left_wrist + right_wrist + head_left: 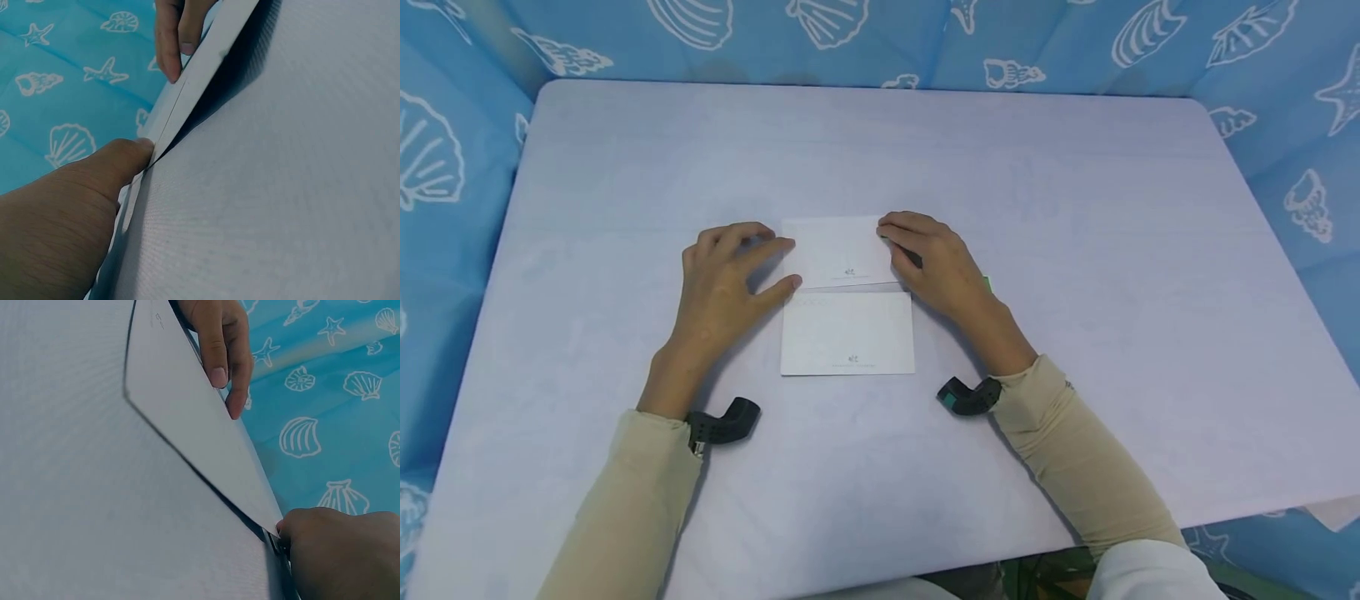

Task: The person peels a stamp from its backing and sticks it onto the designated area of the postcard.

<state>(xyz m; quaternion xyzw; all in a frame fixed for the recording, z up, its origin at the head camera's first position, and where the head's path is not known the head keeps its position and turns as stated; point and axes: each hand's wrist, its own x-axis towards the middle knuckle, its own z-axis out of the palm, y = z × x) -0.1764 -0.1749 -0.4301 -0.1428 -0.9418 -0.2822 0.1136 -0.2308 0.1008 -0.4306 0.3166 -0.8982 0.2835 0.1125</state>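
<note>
Two white cards, each with a small printed mark near its bottom edge, lie one above the other mid-table: the upper card (pixel 838 246) and the lower card (pixel 848 333). A narrow, slightly slanted gap runs between them in the head view. My left hand (pixel 718 275) touches the upper card's left side, thumb at the lower corner, index finger extended higher up. My right hand (pixel 936 262) is at its right side, fingers bent over the edge. Between its thumb and fingers shows a dark slim object (pixel 913 258); I cannot tell its kind. A green bit (pixel 987 283) peeks out beside the wrist.
A pale cloth covers the wide table (pixel 1112 292). Blue curtains with white shell prints (pixel 910 42) hang behind and at the sides. Black wrist cameras, one on the left wrist (pixel 726 421) and one on the right (pixel 970 396), jut inward close over the table.
</note>
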